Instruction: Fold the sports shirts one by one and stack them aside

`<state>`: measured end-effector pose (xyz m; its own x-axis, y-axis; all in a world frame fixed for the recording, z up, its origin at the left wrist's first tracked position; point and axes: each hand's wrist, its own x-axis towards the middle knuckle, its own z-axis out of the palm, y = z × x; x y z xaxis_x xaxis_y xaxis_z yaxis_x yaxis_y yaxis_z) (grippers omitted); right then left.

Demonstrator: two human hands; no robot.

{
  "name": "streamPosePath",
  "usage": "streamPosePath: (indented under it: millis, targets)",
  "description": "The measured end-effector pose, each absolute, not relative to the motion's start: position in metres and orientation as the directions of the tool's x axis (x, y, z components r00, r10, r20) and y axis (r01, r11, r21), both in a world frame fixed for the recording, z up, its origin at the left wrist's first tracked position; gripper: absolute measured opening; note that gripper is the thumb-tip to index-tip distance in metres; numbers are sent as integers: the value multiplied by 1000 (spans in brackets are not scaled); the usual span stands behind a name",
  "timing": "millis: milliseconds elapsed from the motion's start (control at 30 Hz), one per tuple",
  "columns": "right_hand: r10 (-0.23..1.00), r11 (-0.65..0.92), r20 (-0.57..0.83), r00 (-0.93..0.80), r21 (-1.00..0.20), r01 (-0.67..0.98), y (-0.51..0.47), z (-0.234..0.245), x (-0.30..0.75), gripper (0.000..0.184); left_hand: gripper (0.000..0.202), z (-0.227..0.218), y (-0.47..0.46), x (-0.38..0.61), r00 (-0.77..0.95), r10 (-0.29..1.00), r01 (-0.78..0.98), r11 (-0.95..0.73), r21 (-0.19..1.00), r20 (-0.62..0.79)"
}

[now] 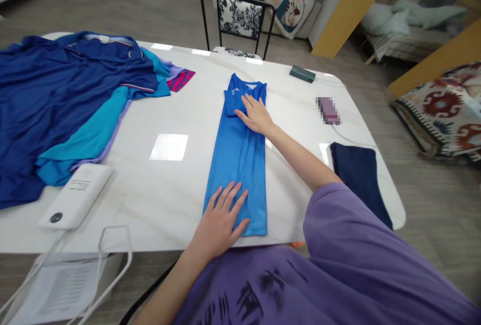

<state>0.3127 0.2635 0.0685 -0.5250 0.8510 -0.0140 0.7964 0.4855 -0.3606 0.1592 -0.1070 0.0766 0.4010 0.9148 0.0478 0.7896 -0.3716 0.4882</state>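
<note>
A blue shirt (240, 154), folded into a long narrow strip, lies on the white table (169, 190) in front of me, its collar end pointing away. My left hand (221, 217) rests flat on the lower end near the table's front edge, fingers spread. Farther up, my right hand (256, 114) lies flat with open fingers on the upper part, just below the collar. Part of the shirt is hidden beneath both hands.
At left lies a pile of shirts, with a dark blue polo shirt (86, 84) on top. A white power bank (77, 197) sits before it. On the right are a folded navy garment (356, 177), a phone (328, 110) and a dark green box-like object (302, 74). Beyond stands a chair (240, 17); a person sits farther back.
</note>
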Motion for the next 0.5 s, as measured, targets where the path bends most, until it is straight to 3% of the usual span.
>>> streamPosePath:
  millis: [233, 367, 500]
  targets:
    - [624, 679, -30, -781, -473, 561, 11, 129, 419, 73, 61, 96, -132, 126, 266, 950, 689, -305, 658, 162]
    - [604, 691, -107, -790, -424, 585, -88, 134, 454, 82, 63, 91, -159, 85, 356, 923, 687, -363, 630, 144]
    - [637, 701, -83, -766, -351, 621, -126, 117, 461, 87, 69, 72, -188, 72, 477, 869, 692, -464, 554, 133]
